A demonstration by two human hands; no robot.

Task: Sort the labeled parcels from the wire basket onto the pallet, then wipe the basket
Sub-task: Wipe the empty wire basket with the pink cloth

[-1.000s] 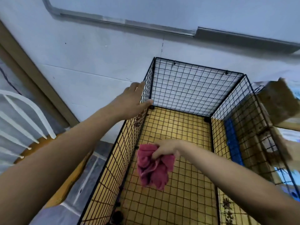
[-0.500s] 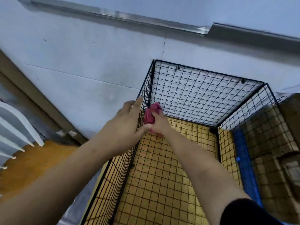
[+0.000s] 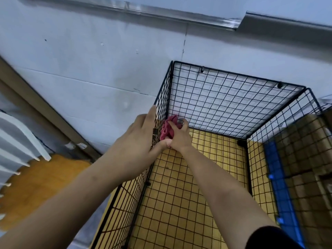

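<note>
White slatted rack [image 3: 19,141] is seen far left of the left hand [image 3: 138,133], wall [image 3: 89,72] beyond it. Left hand is clamped on the left panel of the wire basket [image 3: 239,74]: fingers laid flat on the outer face, thumb hooked over to the inner face, mesh pinched between. Red cloth [image 3: 168,129] is bunched just right of that thumb and pressed to the panel's inner face near the far-left corner. Right hand [image 3: 178,135] is closed round the cloth, fingers curled into it, touching the left thumb. Basket interior is seen bare of parcels. Through the right panel, well right of the right hand, a blue pallet [image 3: 280,186] is seen, with cardboard parcels [image 3: 305,150] stacked on it. Labels cannot be made out.
</note>
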